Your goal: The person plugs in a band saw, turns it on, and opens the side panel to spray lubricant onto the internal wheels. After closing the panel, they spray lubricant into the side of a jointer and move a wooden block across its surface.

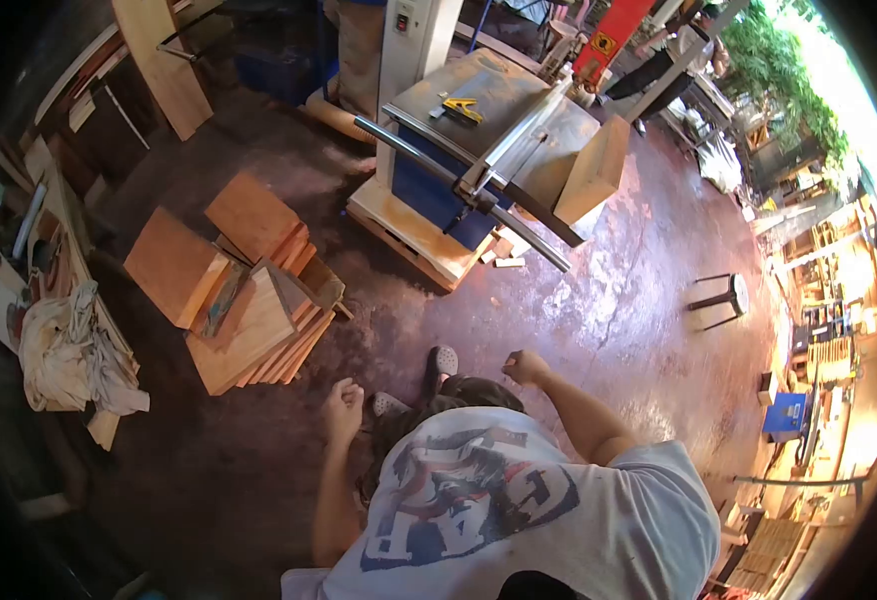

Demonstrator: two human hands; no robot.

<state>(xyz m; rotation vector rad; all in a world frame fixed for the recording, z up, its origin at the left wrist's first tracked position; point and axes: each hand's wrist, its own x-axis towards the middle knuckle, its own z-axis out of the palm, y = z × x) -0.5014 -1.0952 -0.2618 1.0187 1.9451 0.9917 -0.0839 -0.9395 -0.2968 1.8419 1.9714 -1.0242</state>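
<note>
My left hand [343, 408] hangs over the dark red floor with its fingers curled; whether anything is inside them is too small to tell. My right hand [527, 367] is closed too, beyond my shoes, and nothing shows sticking out of it. Nearest to my left hand is a stack of reddish-brown boards [249, 335], piled at uneven angles. Ahead stands a band saw with a grey metal table [494, 100], a steel rail [419, 160] and a fence. A yellow clamp-like tool [462, 108] lies on that table, and a thick wooden block [594, 170] stands at its right edge.
A black stool [729, 297] stands at the right. Crumpled cloth [64, 350] lies on boards at the left. Small wood offcuts [509, 262] sit by the saw's base. Another person [687, 50] is at the top right. A blue box [785, 413] is among shelves at the far right.
</note>
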